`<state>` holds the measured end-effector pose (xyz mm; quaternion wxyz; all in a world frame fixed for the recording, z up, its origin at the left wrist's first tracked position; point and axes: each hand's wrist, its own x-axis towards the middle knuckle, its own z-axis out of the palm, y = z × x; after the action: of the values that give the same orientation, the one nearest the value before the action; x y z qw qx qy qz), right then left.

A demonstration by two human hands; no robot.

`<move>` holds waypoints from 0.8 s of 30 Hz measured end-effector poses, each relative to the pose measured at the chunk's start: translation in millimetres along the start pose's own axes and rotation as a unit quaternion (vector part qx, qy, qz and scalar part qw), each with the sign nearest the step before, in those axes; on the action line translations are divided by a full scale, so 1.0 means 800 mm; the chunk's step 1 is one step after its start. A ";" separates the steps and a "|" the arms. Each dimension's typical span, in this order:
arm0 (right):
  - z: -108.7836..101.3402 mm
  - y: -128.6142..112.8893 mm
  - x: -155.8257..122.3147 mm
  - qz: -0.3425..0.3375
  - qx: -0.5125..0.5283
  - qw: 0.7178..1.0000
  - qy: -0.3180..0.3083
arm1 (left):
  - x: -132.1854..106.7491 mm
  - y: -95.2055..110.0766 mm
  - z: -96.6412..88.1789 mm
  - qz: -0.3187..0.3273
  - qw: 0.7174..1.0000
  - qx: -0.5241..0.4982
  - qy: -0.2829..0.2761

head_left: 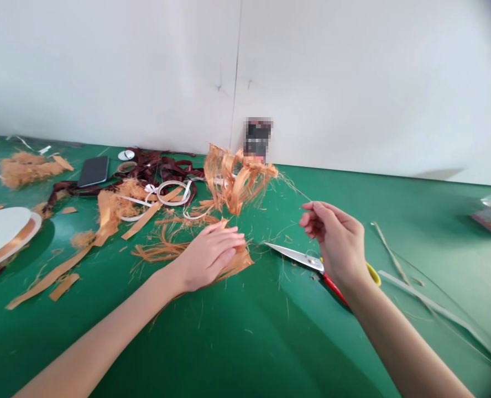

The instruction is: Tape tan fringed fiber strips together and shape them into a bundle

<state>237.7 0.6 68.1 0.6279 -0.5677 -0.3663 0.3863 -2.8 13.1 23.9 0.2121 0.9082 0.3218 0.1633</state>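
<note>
Pulling on a single orange thread (pixel 296 191), my right hand (pixel 337 237) pinches it between thumb and forefinger, raised above the table with the other fingers curled in. The thread runs back to a frayed ribbon bundle (pixel 235 177) near the wall. My left hand (pixel 212 251) lies flat, fingers straight and close together, pressing a second frayed ribbon piece (pixel 239 264) onto the green table (pixel 245 342) in front of me.

I judge the work well under way. A fibre heap (pixel 24 166) and stray threads lie about, yet flat ribbon strips (pixel 46 279) and a ribbon roll (pixel 5 235) look unfrayed. Scissors (pixel 297 255) lie under my right wrist. Farther back are dark red ribbon (pixel 166 166), a phone (pixel 93 170) and the plain white wall (pixel 353 83).
</note>
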 end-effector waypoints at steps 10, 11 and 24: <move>0.004 0.020 0.032 0.042 0.069 0.996 0.046 | -0.013 0.019 0.005 0.040 0.996 0.011 -0.080; 0.004 0.022 0.036 0.040 0.066 0.996 0.051 | -0.014 0.019 0.007 0.043 0.996 0.016 -0.080; -0.027 0.075 0.074 0.094 -0.228 0.969 0.024 | -0.009 -0.005 0.027 -0.017 0.996 0.052 0.068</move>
<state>278.5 47.8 7.9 0.4515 -0.7371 -0.3745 0.3356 -0.9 5.0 2.7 0.1448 0.8992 0.3590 0.2040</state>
